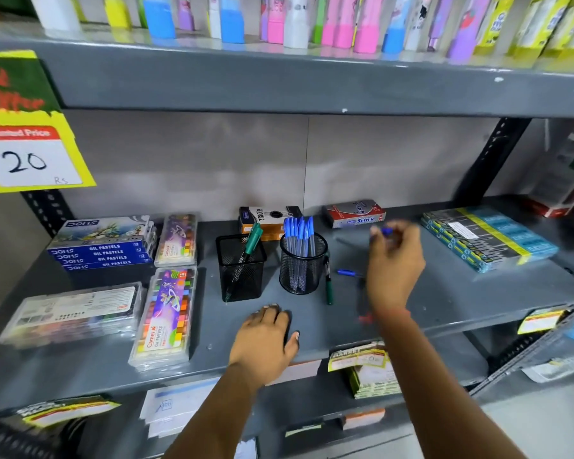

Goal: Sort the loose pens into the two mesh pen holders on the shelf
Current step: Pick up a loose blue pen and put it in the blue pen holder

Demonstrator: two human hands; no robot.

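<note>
Two black mesh pen holders stand mid-shelf. The square left holder (pixel 241 268) has one green marker (pixel 252 242) leaning in it. The round right holder (pixel 301 263) is packed with several blue-capped pens (pixel 299 230). A green marker (pixel 328 282) lies just right of the round holder, and a loose blue pen (pixel 348 272) lies beyond it. My right hand (pixel 393 266) hovers to the right of the round holder, blurred, pinching a blue-capped pen (pixel 386 231) at the fingertips. My left hand (pixel 266 339) rests palm-down on the shelf (pixel 444 293) in front of the holders. A small red item (pixel 365 319) shows under my right wrist.
Oil pastel boxes (pixel 103 250) and crayon packs (pixel 166 318) fill the shelf's left side. Pen cartons (pixel 353 214) sit at the back wall, and teal flat packs (pixel 487 240) lie at the right. A price sign (pixel 30 154) hangs at upper left.
</note>
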